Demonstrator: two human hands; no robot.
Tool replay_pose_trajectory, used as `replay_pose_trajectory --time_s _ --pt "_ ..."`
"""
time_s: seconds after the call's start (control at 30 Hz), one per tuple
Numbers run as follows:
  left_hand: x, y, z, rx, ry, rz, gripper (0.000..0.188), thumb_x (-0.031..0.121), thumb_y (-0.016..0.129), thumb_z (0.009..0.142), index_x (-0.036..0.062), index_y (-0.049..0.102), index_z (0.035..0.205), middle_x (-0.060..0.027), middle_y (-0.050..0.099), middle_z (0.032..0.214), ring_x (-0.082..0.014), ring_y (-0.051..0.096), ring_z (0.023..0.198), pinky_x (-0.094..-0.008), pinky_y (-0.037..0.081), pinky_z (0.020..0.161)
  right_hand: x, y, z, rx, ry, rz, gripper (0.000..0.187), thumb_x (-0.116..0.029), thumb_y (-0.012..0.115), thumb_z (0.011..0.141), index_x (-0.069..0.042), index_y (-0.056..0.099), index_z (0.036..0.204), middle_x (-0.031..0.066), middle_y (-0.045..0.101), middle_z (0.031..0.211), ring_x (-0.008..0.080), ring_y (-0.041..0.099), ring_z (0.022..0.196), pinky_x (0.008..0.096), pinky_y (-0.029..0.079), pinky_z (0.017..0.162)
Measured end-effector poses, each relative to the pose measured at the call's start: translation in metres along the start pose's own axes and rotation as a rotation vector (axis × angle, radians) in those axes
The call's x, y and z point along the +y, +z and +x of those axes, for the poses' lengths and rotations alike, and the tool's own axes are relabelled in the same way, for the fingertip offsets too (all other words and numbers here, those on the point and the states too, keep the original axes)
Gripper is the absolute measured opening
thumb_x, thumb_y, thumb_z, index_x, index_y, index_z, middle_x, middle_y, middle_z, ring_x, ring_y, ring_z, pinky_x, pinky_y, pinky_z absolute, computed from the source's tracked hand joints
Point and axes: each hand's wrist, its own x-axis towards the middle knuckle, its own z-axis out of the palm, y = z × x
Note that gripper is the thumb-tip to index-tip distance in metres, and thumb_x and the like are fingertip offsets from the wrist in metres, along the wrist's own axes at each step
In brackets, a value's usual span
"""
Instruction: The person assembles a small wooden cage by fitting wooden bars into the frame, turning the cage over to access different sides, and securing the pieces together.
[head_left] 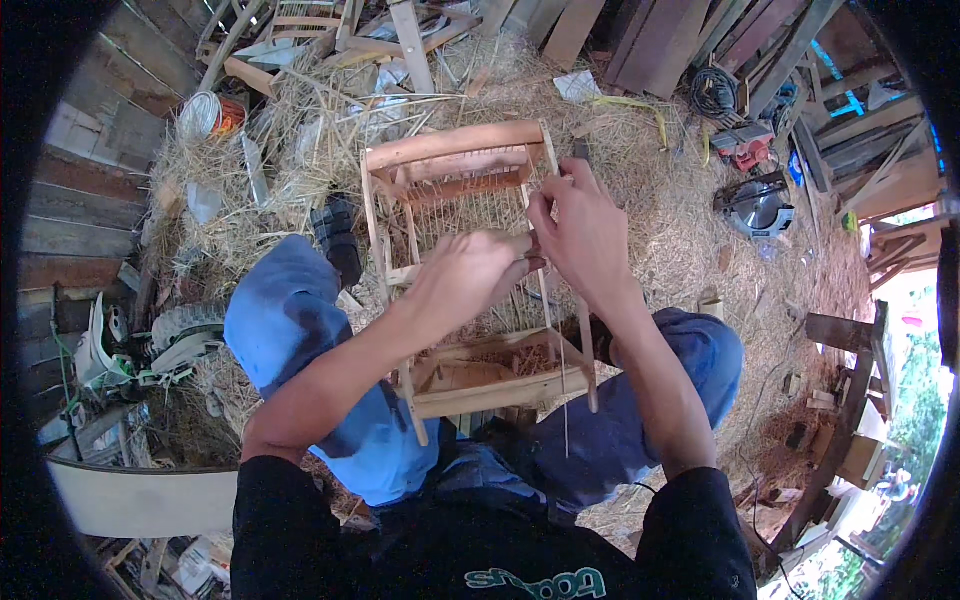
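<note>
Working your tan, rectangular wooden frame: right rail, running fore-aft, passes beneath right hand, nearer than left hand; fingers curled, can't tell what's held.

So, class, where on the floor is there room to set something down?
The straw-strewn floor has room between the wooden frame and the black power tool. It is crowded by the planks at the top, and at the frame's right side, where the left hand and right hand sit close together.

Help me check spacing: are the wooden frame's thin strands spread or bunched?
Spread: separate strands show side by side, with gaps between.
</note>
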Motion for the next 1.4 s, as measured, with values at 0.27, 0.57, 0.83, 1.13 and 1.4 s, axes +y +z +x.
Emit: replay_pose_trajectory --time_s 0.27,0.57,0.83,1.13,1.4 --pt "-0.009 0.001 0.002 0.028 0.014 0.045 0.022 0.024 0.068 0.096 0.0037 0.068 0.105 -0.0226 0.070 0.085 -0.0422 0.070 0.081 -0.0531 0.056 0.071 0.009 0.003 -0.015 -0.096 -0.012 0.068 0.017 -0.018 0.066 0.090 -0.002 0.071 0.094 0.0186 0.062 0.114 0.0373 0.064 0.107 0.0480 0.057 0.084" --pt "-0.012 0.006 0.003 -0.032 0.033 -0.003 0.024 0.024 0.068 0.096 0.0011 0.067 0.100 -0.0239 0.069 0.082 -0.0437 0.069 0.080 -0.0525 0.057 0.072 0.015 0.011 -0.019 -0.027 -0.025 0.220 0.012 -0.011 0.066 0.091 0.001 0.068 0.092 0.0245 0.056 0.127 0.0435 0.056 0.117 0.0508 0.048 0.097" --pt "-0.003 0.003 0.000 -0.131 0.001 0.160 0.022 0.022 0.065 0.097 0.0002 0.064 0.100 -0.0217 0.069 0.079 -0.0419 0.071 0.080 -0.0536 0.057 0.071 0.018 0.018 -0.021 0.050 -0.122 0.180 0.011 -0.007 0.067 0.090 0.003 0.069 0.093 0.0299 0.038 0.151 0.0481 0.038 0.138 0.0538 0.034 0.114" --pt "-0.007 0.010 0.002 -0.078 -0.034 0.051 0.017 0.017 0.065 0.095 -0.0001 0.061 0.095 -0.0241 0.066 0.081 -0.0455 0.067 0.083 -0.0544 0.054 0.073 0.015 0.018 -0.011 0.056 -0.095 0.051 0.017 -0.016 0.067 0.089 0.000 0.073 0.095 0.0239 0.048 0.147 0.0436 0.049 0.132 0.0545 0.045 0.104" --pt "-0.004 0.016 -0.001 -0.074 -0.029 -0.025 0.016 0.012 0.068 0.092 -0.0020 0.061 0.094 -0.0249 0.066 0.083 -0.0466 0.066 0.083 -0.0546 0.053 0.074 0.016 0.020 0.000 0.106 -0.117 0.100 0.020 -0.015 0.069 0.090 -0.001 0.072 0.104 0.0244 0.047 0.147 0.0440 0.048 0.133 0.0531 0.045 0.105"
